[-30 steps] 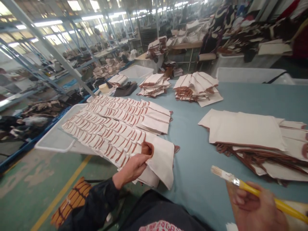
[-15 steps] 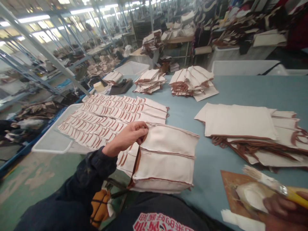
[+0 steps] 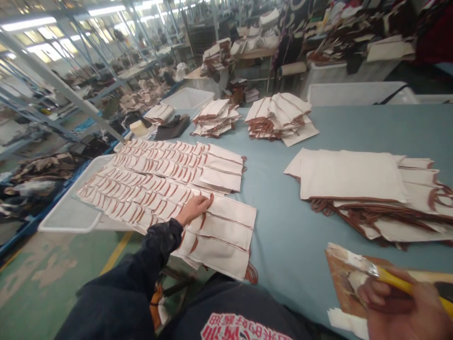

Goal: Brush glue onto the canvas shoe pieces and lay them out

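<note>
My left hand [image 3: 194,209] pinches the brown edge of a cream fabric panel [image 3: 226,231], which lies flat at the near end of an overlapping row of similar panels [image 3: 141,189]. Brown loops stick out at the panel's lower right corner. At the lower right, my right hand [image 3: 399,297] is wrapped round the yellow handle of a brush [image 3: 354,259]. The pale bristles are over a brown board [image 3: 339,278], and a whitish container on it is partly hidden by my fingers.
A large stack of cream panels [image 3: 354,177] lies right of centre on the blue-green table [image 3: 276,198]. Smaller stacks [image 3: 279,115] stand along its far side. White bins [image 3: 361,93] are behind the table and at the left.
The panel in my left hand has come down flat onto the row, further left and turned. My right hand and the brush have shifted left, with the bristles now over the board's left edge.
</note>
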### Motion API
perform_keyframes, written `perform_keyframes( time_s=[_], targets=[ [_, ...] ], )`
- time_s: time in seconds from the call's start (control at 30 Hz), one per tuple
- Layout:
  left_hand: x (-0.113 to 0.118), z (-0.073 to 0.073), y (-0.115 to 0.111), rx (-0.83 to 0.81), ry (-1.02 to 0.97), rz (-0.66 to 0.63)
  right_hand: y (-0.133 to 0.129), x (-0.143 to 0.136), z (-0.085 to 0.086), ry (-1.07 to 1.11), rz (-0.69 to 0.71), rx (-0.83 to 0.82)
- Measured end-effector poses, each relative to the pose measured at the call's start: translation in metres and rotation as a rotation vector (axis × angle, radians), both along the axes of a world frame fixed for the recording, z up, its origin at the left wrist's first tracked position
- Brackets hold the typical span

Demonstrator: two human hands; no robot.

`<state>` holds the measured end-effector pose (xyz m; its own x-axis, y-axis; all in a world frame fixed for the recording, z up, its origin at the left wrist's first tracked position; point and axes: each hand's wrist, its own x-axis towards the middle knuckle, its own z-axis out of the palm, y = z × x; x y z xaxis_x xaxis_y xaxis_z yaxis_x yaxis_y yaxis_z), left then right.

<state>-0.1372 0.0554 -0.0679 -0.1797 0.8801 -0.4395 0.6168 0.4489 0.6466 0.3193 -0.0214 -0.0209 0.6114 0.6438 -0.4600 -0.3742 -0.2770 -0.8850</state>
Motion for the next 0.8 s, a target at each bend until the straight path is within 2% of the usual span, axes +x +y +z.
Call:
perform_keyframes(
  time_s=[0.07, 0.17, 0.27, 0.4, 0.53, 0.63, 0.8],
  targets=[
    [0.002, -0.001, -0.024, 0.007, 0.166, 0.012, 0.003, -0.008, 0.004, 0.058, -0.003, -0.056],
    [0.012, -0.008, -0.055, -0.041, 0.350, 0.014, 0.007, -0.015, 0.006, 0.088, 0.003, -0.009],
    [0.024, -0.019, -0.070, -0.082, 0.446, 0.002, 0.012, -0.018, 0.007, 0.093, 0.001, 0.017],
    [0.030, -0.028, -0.067, -0.121, 0.500, -0.004, 0.015, -0.015, 0.000, 0.100, 0.023, 0.058],
    [0.027, -0.027, -0.061, -0.134, 0.538, -0.015, 0.013, -0.012, -0.016, 0.106, 0.054, 0.078],
    [0.023, -0.017, -0.059, -0.114, 0.559, -0.025, 0.010, -0.013, -0.018, 0.112, 0.041, 0.088],
    [0.011, 0.005, -0.058, -0.052, 0.556, -0.098, 0.005, -0.013, -0.002, 0.101, -0.007, 0.169]
  ],
)
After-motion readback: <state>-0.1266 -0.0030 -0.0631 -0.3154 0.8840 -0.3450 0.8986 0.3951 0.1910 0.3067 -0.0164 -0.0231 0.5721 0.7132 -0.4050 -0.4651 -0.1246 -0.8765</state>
